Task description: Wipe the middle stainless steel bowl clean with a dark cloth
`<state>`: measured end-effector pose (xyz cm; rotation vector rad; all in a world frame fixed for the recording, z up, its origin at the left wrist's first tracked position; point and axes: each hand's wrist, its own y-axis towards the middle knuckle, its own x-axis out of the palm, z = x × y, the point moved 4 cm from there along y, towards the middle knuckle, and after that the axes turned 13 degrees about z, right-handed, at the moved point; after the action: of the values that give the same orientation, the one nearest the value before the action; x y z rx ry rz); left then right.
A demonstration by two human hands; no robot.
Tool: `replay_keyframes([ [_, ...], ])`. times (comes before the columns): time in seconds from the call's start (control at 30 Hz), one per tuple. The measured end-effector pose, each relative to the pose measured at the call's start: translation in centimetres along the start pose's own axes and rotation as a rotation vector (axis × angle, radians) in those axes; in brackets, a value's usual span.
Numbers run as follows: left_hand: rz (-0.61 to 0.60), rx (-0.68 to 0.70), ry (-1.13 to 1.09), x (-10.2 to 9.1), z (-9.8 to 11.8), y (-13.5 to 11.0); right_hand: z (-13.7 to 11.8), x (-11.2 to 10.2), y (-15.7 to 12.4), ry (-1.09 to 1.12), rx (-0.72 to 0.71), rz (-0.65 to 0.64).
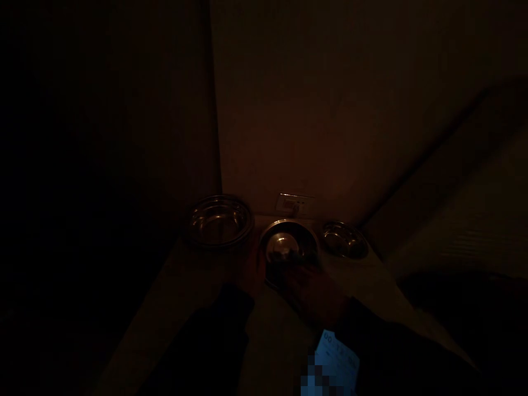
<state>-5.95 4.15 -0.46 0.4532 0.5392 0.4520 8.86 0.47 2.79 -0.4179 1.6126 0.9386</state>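
Observation:
In the dim head view a shiny metal bowl [284,223] stands on a narrow table, tilted slightly toward me. My left hand [247,269] is at its left side, seemingly gripping the rim; the fingers are mostly lost in the dark. Over the bowl's near inner side lies my right hand [311,289], its fingers bent and closed down around something dark that I cannot make out. Light reflects from the bowl's bottom.
Stacked metal dishes [218,242] sit at the table's back left, a smaller metal dish [345,242] at the back right. Behind the bowl is a wall socket panel [293,203]. A lit, partly pixelated blue card or screen [338,360] shows below my right forearm.

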Motion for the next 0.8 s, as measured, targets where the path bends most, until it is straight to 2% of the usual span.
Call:
replay_keyframes([
  [0.13, -0.008, -0.040, 0.008, 0.3, 0.3, 0.0, -0.1, -0.2, -0.3, -0.003, 0.013, -0.025],
  [0.33, 0.036, 0.014, -0.015, 0.4, 0.1, 0.0, -1.0, 1.2, 1.8, 0.102, 0.043, 0.079],
  [0.47, 0.057, 0.037, -0.012, 0.3, 0.0, -0.1, 0.8, 1.1, 3.0, 0.017, 0.094, 0.132],
  [0.6, 0.077, 0.030, -0.008, 0.1, 0.3, -0.2, 2.7, 0.6, 2.6, -0.121, 0.229, 0.092],
  [0.7, 0.083, -0.033, -0.003, 0.1, 0.4, -0.2, 2.0, 0.5, 1.8, -0.101, 0.239, 0.051],
  [0.8, 0.081, -0.042, -0.006, 0.3, 0.2, -0.1, 0.1, 0.8, 1.4, 0.026, 0.192, 0.011],
])
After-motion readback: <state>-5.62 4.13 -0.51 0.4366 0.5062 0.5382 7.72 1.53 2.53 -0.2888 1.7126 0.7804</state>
